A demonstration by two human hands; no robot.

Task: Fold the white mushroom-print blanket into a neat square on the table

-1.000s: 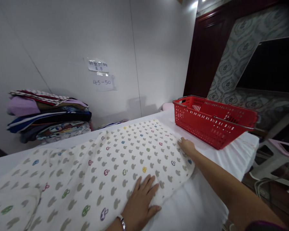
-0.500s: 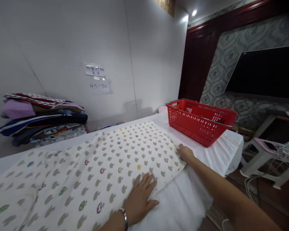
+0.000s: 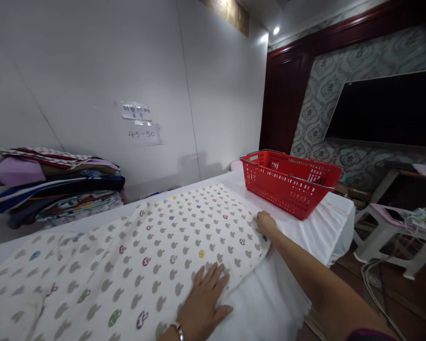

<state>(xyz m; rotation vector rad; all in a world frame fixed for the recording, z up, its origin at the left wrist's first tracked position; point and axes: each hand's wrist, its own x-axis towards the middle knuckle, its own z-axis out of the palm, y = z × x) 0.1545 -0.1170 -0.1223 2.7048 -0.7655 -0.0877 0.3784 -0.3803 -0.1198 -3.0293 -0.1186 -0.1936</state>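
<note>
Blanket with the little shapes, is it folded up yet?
Not yet. Done: the blanket lies spread on the white table. In hand: the left hand presses flat on its near edge, the right hand rests at its corner near the red basket. Left: it looks wide open, not a neat bundle like the stack by the wall.

The left hand is lying flat, fingers spread, on the patterned cloth near its front edge. The right hand is touching the cloth's right edge, near the red basket. The cloth is covering the white bench.
</note>
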